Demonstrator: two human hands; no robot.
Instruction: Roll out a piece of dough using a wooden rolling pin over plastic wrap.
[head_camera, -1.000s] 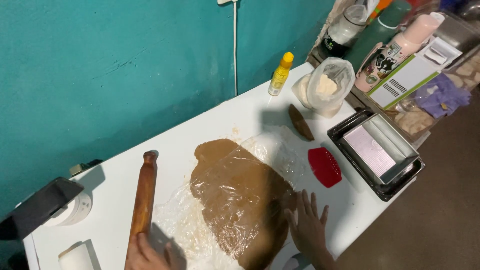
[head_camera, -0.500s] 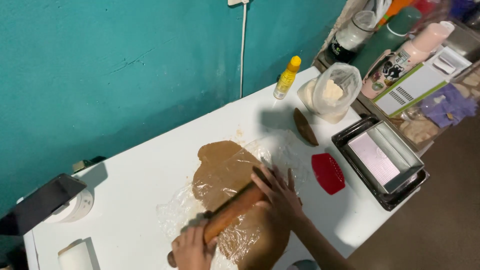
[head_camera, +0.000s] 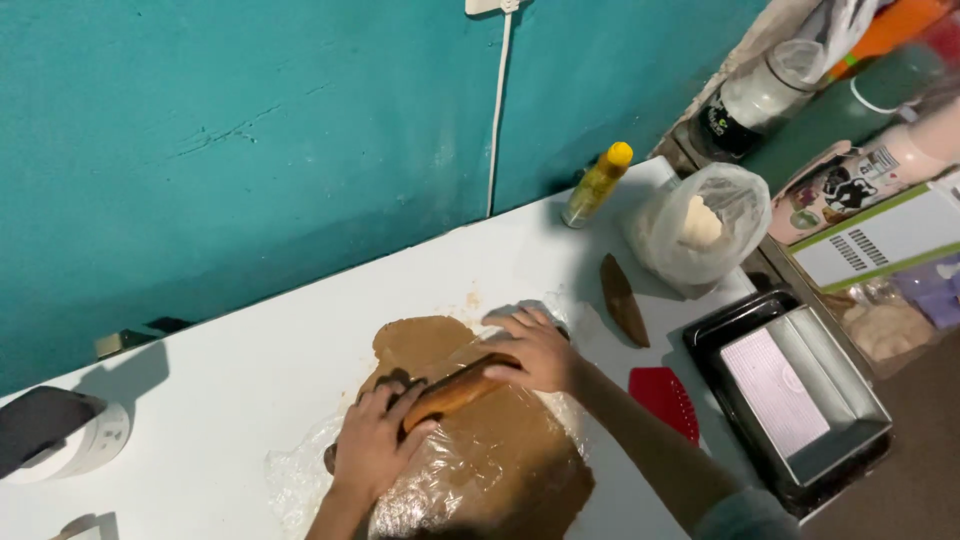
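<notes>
Two hands bear on one wooden rolling pin (head_camera: 455, 390), its long axis slanting from lower left to upper right across the brown dough sheet (head_camera: 490, 450) under plastic film on the white tabletop (head_camera: 250, 390): left hand (head_camera: 375, 445) wrapped around the near end, right hand (head_camera: 535, 348) pressed flat on the far end

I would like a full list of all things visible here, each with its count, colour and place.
table: 1, white, against teal wall
dough sheet: 1, brown, under clear plastic film, table centre
rolling pin: 1, wooden, on the dough
squeeze bottle: 1, yellow, table back
plastic bag: 1, clear, pale lump inside, back right
dough scrap: 1, brown, beside the bag
scraper: 1, red, right of dough
baking tray: 1, metal, far right
cable: 1, white, on wall
left hand: on pin's left end
right hand: on pin's right end
</notes>
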